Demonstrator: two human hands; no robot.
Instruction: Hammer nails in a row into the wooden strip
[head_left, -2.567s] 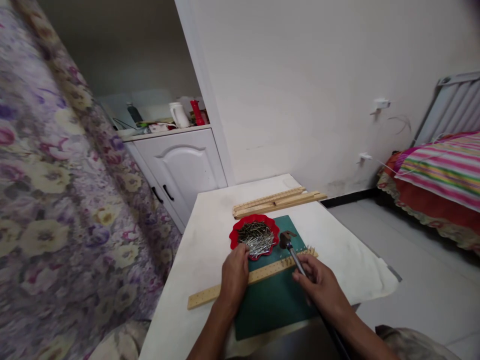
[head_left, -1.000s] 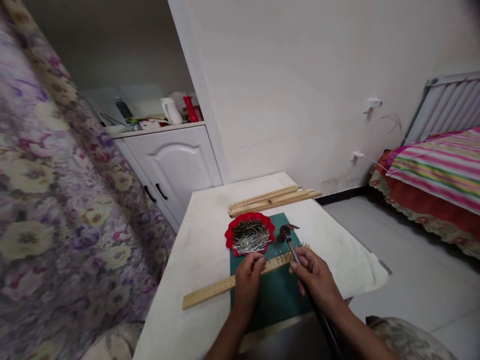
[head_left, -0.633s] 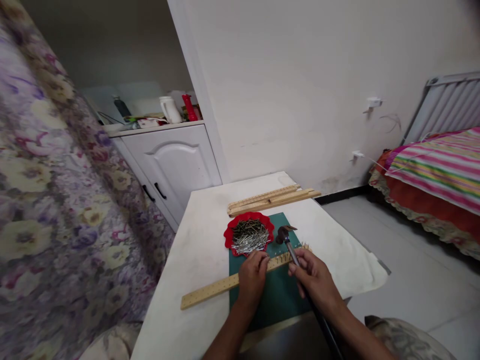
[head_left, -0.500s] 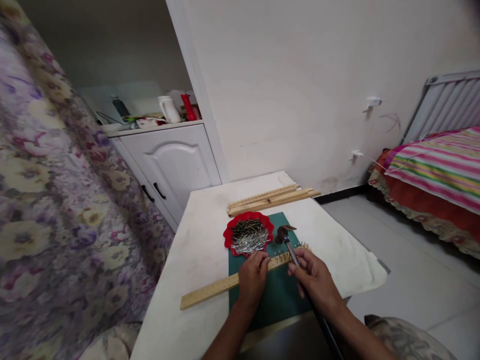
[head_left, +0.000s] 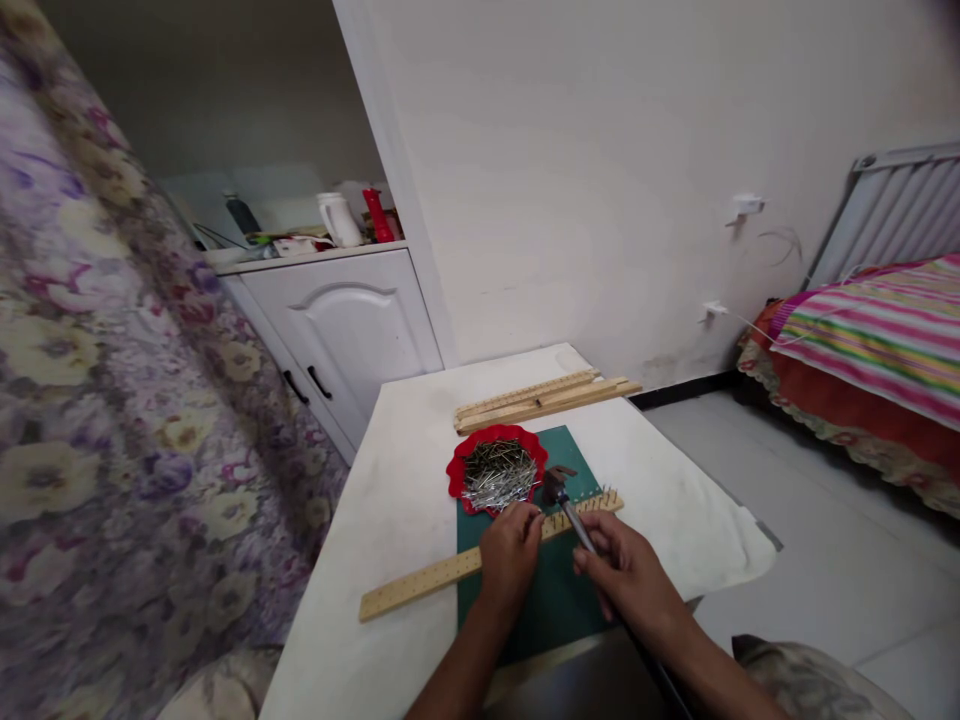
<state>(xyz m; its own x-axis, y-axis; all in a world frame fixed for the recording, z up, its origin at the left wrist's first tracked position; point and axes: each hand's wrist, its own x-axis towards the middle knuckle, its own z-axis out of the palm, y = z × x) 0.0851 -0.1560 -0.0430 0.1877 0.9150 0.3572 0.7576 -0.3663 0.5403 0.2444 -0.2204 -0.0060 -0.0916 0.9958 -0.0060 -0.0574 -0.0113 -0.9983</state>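
Note:
My right hand [head_left: 626, 570] is closed around the handle of a hammer [head_left: 576, 522], whose head hangs over the wooden strip just right of my left fingertips. My left hand [head_left: 512, 545] is closed in a pinch on the strip; whatever sits between its fingertips is too small to make out. The pale wooden strip [head_left: 424, 583] lies slanted under both hands, with rows of small holes on its left part and several nails [head_left: 606, 498] standing up on its right part. Beyond my left hand, a red scalloped bowl [head_left: 455, 478] holds many loose nails [head_left: 499, 475].
A green mat [head_left: 559, 600] lies under the strip on the white table [head_left: 337, 560]. More wooden strips [head_left: 540, 397] rest at the table's far side. To the left are a floral curtain [head_left: 150, 400] and a white cabinet [head_left: 345, 330]; a bed [head_left: 862, 350] stands at right.
The hammer head has moved left and down, nearer to my left fingertips and the strip. My left hand has stayed almost in place.

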